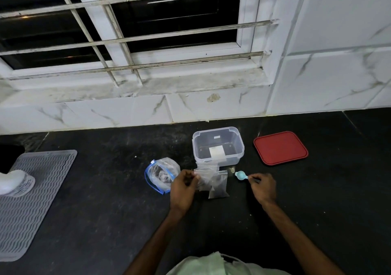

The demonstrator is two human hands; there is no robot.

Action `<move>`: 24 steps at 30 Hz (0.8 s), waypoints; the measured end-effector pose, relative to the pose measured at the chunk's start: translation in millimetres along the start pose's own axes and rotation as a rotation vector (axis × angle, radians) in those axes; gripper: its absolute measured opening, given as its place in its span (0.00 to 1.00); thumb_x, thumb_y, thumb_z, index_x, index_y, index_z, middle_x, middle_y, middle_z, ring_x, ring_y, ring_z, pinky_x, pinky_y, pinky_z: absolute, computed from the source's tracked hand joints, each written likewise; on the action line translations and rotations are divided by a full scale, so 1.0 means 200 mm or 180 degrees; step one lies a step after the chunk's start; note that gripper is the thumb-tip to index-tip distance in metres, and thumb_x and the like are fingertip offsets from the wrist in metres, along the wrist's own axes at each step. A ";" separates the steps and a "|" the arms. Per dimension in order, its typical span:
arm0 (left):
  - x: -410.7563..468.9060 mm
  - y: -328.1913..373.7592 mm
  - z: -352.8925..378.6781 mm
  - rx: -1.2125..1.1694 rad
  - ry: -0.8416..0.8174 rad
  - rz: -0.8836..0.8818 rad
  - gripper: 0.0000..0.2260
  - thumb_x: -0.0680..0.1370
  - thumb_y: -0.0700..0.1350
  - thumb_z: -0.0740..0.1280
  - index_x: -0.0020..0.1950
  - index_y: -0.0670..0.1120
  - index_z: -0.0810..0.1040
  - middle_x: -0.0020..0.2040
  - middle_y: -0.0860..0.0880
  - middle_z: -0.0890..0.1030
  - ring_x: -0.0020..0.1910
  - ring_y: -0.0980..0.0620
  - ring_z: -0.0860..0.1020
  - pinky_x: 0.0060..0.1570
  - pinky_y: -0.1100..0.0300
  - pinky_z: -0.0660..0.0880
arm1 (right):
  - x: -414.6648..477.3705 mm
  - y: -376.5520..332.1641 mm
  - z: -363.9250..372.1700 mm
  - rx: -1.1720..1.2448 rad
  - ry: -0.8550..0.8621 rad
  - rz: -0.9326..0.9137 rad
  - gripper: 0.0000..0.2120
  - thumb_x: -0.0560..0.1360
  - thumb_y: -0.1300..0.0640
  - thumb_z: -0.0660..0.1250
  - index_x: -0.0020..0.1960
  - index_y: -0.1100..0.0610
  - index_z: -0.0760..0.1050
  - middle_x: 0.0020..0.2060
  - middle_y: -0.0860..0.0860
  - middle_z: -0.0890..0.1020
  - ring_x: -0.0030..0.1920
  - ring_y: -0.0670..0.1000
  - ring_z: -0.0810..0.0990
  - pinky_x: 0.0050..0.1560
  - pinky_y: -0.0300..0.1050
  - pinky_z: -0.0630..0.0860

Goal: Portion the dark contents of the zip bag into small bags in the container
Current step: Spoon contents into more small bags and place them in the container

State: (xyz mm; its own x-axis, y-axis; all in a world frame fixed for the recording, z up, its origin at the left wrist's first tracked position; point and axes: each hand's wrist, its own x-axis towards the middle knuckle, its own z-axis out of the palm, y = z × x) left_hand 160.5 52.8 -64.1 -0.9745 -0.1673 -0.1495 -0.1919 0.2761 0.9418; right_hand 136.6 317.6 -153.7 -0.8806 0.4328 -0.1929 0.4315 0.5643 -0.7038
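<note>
Table: a person works at a black, speckled stone table [105,190] under a barred window [131,37] and white marble-veined wall tiles [328,79].
Zip bag: clear, crumpled plastic with a blue seal strip, the zip bag [161,174] lies mouth open just left of the left hand; its contents cannot be made out against the dark stone.
Small bags: thin, flat, transparent small bags [218,186] overlap in a loose pile in front of the container.
Container: a rectangular, round-cornered container [195,149] of clear plastic stands open near the wall, a white label on its front.
Lid: a flat red lid [280,148] with rounded corners lies to its right, apart from it.
Left hand: the left hand [183,186], knuckles up, fingers curled, pinches the left edge of the pile.
Right hand: the right hand [262,186] grips the handle of a teal plastic spoon [241,175], bowl pointing left.
Mat: a grey ribbed rubber mat [31,200] lies at far left, a white object [12,181] on it.
</note>
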 end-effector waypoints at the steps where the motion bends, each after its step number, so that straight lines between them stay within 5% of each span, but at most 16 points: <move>1: 0.01 0.01 0.00 -0.0026 0.0019 0.0003 0.02 0.76 0.41 0.71 0.46 0.46 0.79 0.42 0.50 0.85 0.44 0.52 0.83 0.47 0.56 0.81 | 0.01 0.01 0.01 -0.0029 0.0000 -0.0006 0.04 0.71 0.53 0.71 0.44 0.47 0.83 0.47 0.53 0.82 0.49 0.56 0.80 0.55 0.51 0.78; 7: 0.04 0.04 0.00 -0.0107 0.0113 0.0098 0.02 0.77 0.41 0.71 0.47 0.46 0.78 0.43 0.52 0.84 0.45 0.55 0.83 0.45 0.64 0.79 | -0.12 -0.13 -0.11 -0.0065 0.0465 0.0110 0.08 0.74 0.53 0.71 0.53 0.52 0.81 0.58 0.53 0.74 0.60 0.57 0.72 0.59 0.53 0.72; 10: 0.04 0.06 0.01 -0.0254 0.0147 0.0159 0.02 0.77 0.41 0.71 0.47 0.45 0.79 0.43 0.51 0.84 0.44 0.54 0.83 0.44 0.63 0.80 | -0.20 -0.25 -0.18 0.0640 0.0771 -0.0527 0.06 0.75 0.56 0.69 0.52 0.52 0.80 0.54 0.49 0.77 0.56 0.50 0.76 0.57 0.46 0.74; 12: 0.04 0.08 0.02 -0.0358 0.0108 0.0196 0.02 0.77 0.41 0.70 0.47 0.43 0.79 0.43 0.49 0.85 0.45 0.53 0.83 0.45 0.59 0.80 | -0.24 -0.37 -0.20 0.1227 0.0361 -0.0954 0.04 0.76 0.58 0.69 0.50 0.53 0.81 0.49 0.48 0.80 0.50 0.43 0.79 0.51 0.33 0.74; 16: 0.06 0.11 0.04 -0.0514 0.0026 0.0258 0.03 0.77 0.39 0.70 0.48 0.41 0.79 0.44 0.45 0.85 0.45 0.49 0.84 0.46 0.55 0.81 | -0.28 -0.58 -0.16 0.1566 -0.0579 -0.1319 0.06 0.74 0.58 0.71 0.51 0.56 0.82 0.48 0.48 0.83 0.47 0.41 0.81 0.48 0.31 0.75; 24: 0.08 0.11 -0.02 -0.0419 -0.0224 0.0216 0.01 0.77 0.39 0.70 0.47 0.42 0.79 0.43 0.45 0.84 0.45 0.45 0.83 0.46 0.51 0.82 | -0.26 -0.66 -0.09 0.1463 -0.0289 -0.1247 0.01 0.72 0.60 0.74 0.43 0.56 0.82 0.39 0.45 0.83 0.40 0.42 0.81 0.42 0.31 0.75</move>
State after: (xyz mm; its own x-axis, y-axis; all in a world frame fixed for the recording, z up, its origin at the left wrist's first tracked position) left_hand 140.2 52.2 -43.8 -0.9913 -0.0846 -0.1005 -0.1128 0.1574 0.9811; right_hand 129.2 232.4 -38.4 -0.9787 0.1813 0.0966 -0.0386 0.2995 -0.9533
